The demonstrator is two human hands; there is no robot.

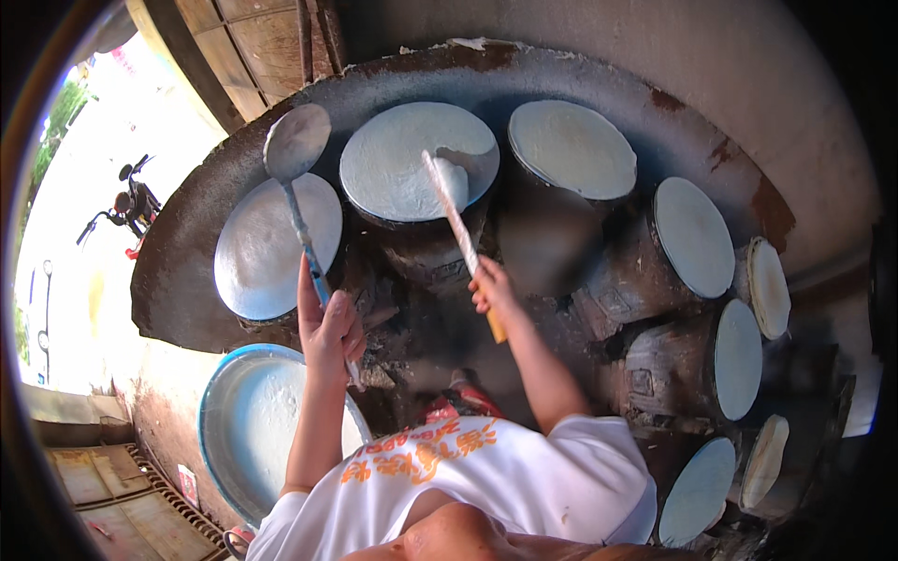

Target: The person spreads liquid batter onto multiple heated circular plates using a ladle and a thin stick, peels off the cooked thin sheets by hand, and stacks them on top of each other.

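Note:
My left hand [332, 327] is closed round the handle of a long ladle [297, 142], with the forefinger stretched along it. The ladle's round bowl is raised past the far edge of the left griddle. In my right hand [494, 285] is a batter spreader [454, 215], its pale stick smeared with batter and its near end yellow. The spreader's whitish head rests on the round middle griddle [388, 168]. White batter coats most of that griddle, and a darker bare-looking patch shows at its right.
A blue-rimmed basin [217, 374] of white batter stands at my lower left. Several other pale-topped round griddles, such as the far-right one [692, 234], curve round me on drum-like stoves. Behind them rises a dark curved metal shield [412, 75]. A motorbike [138, 206] is outside at left.

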